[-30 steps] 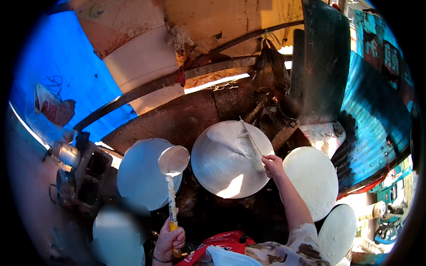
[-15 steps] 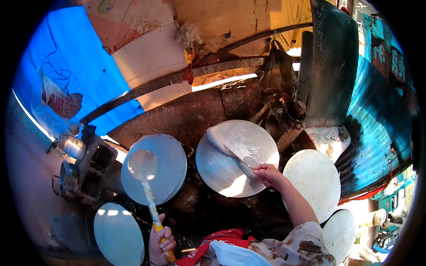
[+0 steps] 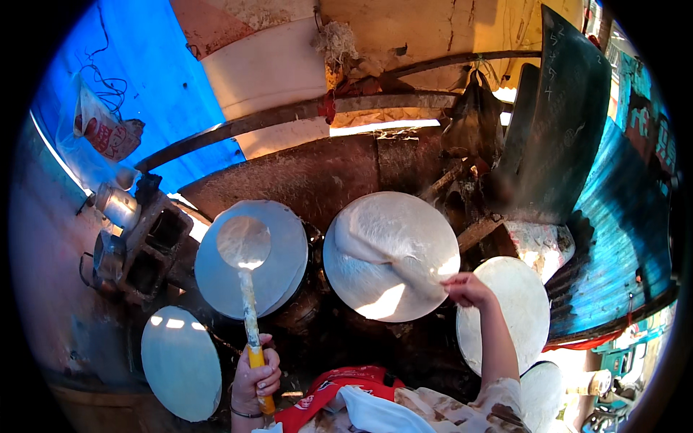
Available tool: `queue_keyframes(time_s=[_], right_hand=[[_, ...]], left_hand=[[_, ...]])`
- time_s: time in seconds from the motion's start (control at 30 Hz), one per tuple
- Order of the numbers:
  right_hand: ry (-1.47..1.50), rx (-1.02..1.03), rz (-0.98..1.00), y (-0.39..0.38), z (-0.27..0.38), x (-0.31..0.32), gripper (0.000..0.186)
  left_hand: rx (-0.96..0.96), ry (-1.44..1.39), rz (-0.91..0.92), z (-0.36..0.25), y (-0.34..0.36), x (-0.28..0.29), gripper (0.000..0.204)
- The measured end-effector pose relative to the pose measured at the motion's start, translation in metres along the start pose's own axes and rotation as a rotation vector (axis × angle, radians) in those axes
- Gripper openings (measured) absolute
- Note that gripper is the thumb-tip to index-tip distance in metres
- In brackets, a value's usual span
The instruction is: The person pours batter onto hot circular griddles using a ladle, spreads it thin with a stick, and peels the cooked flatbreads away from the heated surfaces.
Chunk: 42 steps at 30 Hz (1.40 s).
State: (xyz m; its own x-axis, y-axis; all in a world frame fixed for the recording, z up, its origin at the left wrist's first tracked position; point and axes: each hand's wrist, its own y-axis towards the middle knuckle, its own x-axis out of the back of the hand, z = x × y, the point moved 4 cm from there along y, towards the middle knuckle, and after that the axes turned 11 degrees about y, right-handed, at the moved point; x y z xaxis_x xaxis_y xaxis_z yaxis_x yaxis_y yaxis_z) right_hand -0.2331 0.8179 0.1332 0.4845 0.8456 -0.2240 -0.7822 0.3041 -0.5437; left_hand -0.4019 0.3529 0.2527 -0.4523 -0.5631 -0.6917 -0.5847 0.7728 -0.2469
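My left hand [image 3: 258, 378] is closed round the yellow lower handle of a long ladle [image 3: 244, 244]. Its round, pale bowl hangs over the left round griddle [image 3: 214, 283]. My right hand [image 3: 468, 289] is pinched at the right rim of the middle round griddle [image 3: 361, 296]. A whitish, wet-looking layer [image 3: 404, 224] covers that griddle, with a curved ridge across its middle. From the ridge a faint pale shape runs toward my right fingertips. Whether it is a thin tool or part of the layer, I cannot tell.
Other pale round discs stand at lower left [image 3: 180, 364], at right [image 3: 502, 314] and at lower right [image 3: 543, 393]. Metal pots [image 3: 118, 206] and hollow blocks [image 3: 155, 249] are at the left. A dark board [image 3: 570, 123] leans behind, beside blue corrugated sheeting [image 3: 613, 224].
My right hand has moved right, from over the middle griddle to its rim. The ridge on the white layer has changed shape. My left hand still holds the ladle over the left griddle.
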Motion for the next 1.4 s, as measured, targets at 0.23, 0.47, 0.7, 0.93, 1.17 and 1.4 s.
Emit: queue_keyframes(time_s=[0.23, 0.47, 0.7, 0.93, 1.17, 1.4], right_hand=[[0.056, -0.051, -0.028, 0.02, 0.003, -0.043, 0.017], [0.057, 0.099, -0.097, 0.022, 0.01, 0.034, 0.01], [0.01, -0.165, 0.083, 0.02, 0.002, -0.038, 0.017], [0.119, 0.052, -0.173, 0.047, 0.035, -0.019, 0.02], [-0.089, -0.175, 0.154, 0.015, 0.01, 0.002, 0.018], [-0.19, -0.116, 0.108, 0.066, 0.026, -0.058, 0.02]], left_hand=[[0.068, -0.029, 0.027, 0.005, 0.037, -0.012, 0.056], [0.109, 0.07, -0.003, 0.005, 0.031, -0.016, 0.053], [0.124, 0.075, -0.005, 0.009, 0.034, -0.021, 0.053], [0.085, 0.082, -0.019, 0.011, 0.027, -0.023, 0.051], [0.04, -0.034, -0.046, 0.018, 0.003, -0.018, 0.054], [0.067, -0.047, -0.093, 0.033, 0.021, -0.029, 0.054]])
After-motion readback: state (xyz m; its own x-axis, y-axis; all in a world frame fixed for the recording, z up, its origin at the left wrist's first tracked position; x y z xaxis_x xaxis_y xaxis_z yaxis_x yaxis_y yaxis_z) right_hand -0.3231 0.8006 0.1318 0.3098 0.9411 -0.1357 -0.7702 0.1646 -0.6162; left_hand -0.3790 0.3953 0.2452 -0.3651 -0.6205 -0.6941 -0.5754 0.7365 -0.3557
